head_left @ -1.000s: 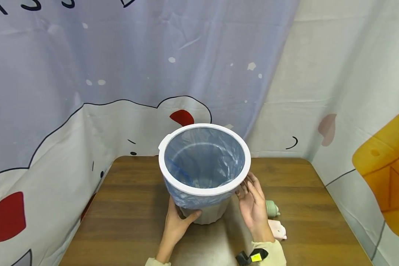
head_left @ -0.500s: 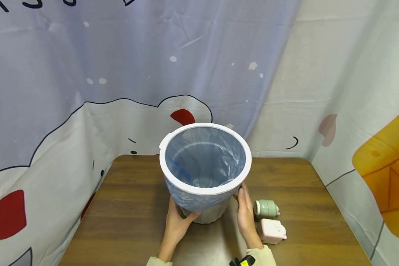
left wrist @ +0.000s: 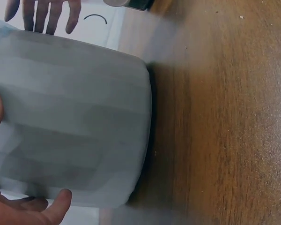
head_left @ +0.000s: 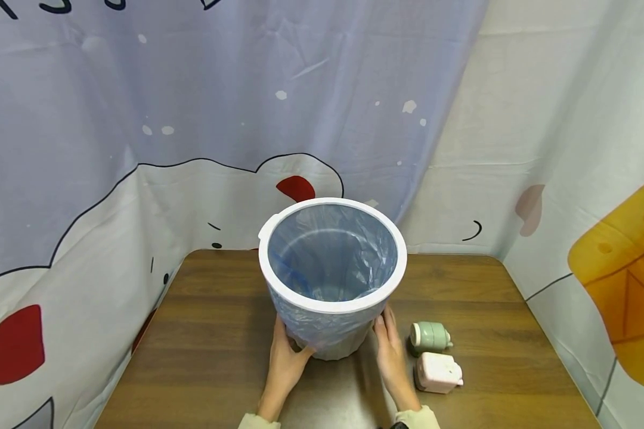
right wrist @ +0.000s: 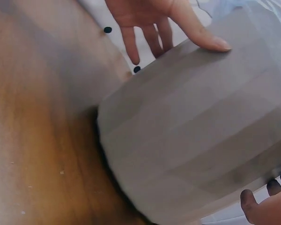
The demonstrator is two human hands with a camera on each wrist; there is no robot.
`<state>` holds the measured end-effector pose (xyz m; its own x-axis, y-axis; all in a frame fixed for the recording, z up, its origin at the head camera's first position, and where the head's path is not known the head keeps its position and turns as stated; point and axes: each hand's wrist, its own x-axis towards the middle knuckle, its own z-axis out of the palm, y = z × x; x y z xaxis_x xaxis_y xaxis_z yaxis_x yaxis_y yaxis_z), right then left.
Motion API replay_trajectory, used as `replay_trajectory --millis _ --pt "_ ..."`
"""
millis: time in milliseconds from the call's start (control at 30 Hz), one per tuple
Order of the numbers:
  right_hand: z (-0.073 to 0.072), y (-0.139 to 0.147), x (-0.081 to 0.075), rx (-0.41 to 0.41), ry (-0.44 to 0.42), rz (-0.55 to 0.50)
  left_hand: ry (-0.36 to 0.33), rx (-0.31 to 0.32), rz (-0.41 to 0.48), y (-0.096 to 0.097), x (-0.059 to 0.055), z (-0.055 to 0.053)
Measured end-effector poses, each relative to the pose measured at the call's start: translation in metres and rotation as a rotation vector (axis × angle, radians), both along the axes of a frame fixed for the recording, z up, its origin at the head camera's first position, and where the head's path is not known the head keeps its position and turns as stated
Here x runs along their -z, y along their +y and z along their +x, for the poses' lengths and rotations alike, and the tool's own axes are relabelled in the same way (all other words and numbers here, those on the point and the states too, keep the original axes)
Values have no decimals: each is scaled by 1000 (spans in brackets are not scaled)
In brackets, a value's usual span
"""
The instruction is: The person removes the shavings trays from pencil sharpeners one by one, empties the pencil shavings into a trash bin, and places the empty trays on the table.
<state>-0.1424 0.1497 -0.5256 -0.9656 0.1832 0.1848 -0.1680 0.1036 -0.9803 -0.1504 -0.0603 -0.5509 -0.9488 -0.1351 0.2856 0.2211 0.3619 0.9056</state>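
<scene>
Grip: the left hand [head_left: 286,368], fingers apart and unclenched, touches the lined bin [left wrist: 75,115]; the right hand [head_left: 392,362] lies extended alongside, contact uncertain. The bin stands upright on the table [head_left: 209,339]; uneven pressure could slide it toward the pink object [head_left: 438,373].

1. Bench [head_left: 209,333]: I view from above a brown wood-grain top with rounded far corners.
2. Rear cloth [head_left: 220,89]: behind the bench, lavender-grey with white specks [head_left: 409,106]; below, a white shape [head_left: 107,238], outlined in black, bears red patches [head_left: 12,344].
3. Right-hand cloth [head_left: 574,107]: pale, softly creased; I see a yellow-orange figure [head_left: 622,292] and a faint pink mark [head_left: 531,208].
4. Light: I note a pale sheen [head_left: 333,396] across the bench's near part.
</scene>
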Motion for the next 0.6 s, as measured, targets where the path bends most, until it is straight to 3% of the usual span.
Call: replay_trajectory --millis 267,600 --pt "3 -3 7 11 -58 -13 32 68 14 -6 6 -9" --pt "12 -7 4 55 -69 26 27 71 0 -9 8 -18"
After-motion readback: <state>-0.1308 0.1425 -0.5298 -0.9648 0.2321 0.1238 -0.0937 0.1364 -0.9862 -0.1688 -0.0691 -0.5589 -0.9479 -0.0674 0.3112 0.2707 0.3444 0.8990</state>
